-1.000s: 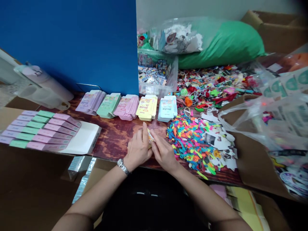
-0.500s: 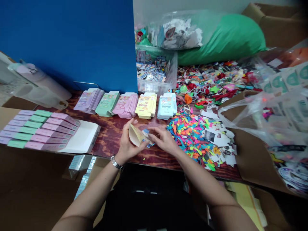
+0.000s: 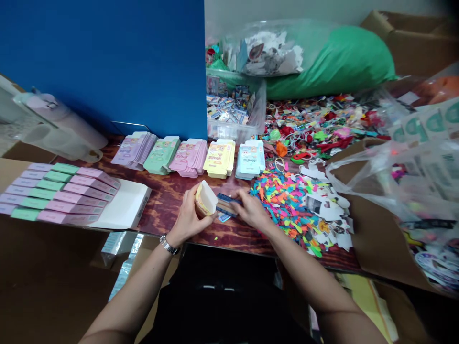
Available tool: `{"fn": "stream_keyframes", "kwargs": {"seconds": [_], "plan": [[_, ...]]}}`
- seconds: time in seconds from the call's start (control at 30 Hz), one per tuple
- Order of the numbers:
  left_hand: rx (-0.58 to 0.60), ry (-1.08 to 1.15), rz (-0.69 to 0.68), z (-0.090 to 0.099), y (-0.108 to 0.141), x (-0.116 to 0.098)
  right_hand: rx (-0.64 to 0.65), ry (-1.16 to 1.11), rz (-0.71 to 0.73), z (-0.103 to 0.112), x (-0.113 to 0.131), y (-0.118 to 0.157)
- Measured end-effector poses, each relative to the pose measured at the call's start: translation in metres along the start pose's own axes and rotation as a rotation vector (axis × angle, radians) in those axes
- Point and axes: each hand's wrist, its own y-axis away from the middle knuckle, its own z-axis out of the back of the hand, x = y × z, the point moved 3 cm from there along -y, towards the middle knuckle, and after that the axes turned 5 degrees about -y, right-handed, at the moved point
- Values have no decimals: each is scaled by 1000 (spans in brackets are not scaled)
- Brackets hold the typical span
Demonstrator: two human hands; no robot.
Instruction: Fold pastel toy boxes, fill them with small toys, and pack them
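While our left hand has its grip closed around a yellow carton above the bench, our right hand grips a dark blue piece just beside the carton's open end, near the colourful pile.

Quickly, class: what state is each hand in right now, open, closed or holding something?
Left hand: holding an open yellow box.
Right hand: holding a flat dark-blue item.

On our table we have boxes at left, a loose heap at right, and carton stacks farther back, the rightmost before a bin.
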Motion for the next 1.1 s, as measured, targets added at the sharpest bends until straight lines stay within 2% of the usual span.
{"fn": "stream_keyframes", "kwargs": {"seconds": [0.07,0.13,0.17,0.23,0.33,0.5,0.6,0.73,0.83,0.97,1.1], "plan": [[-30,-78,-22,4,1,4,-172,-148,55,26,4,6],[-51,-145,-33,6,1,7,-330,-200,93,51,13,11],[-53,-166,-40,6,1,7,-366,-186,125,59,20,12],[-53,-193,-57,3,1,4,-336,-115,246,62,35,11],[-43,-234,-97,-5,1,-5,-236,-16,409,45,53,4],[-27,-292,-102,-9,5,-4,-171,87,441,17,51,-5],[15,-341,-117,-3,6,3,-92,91,486,21,44,-7],[45,-399,-147,2,4,5,-74,82,492,32,42,-11],[52,-404,-179,-2,4,-1,-40,134,489,25,48,-13],[61,-337,-208,-11,4,-12,-103,114,521,7,56,-8],[-9,-304,-172,-3,0,-5,-238,-14,577,-4,53,9]]}}
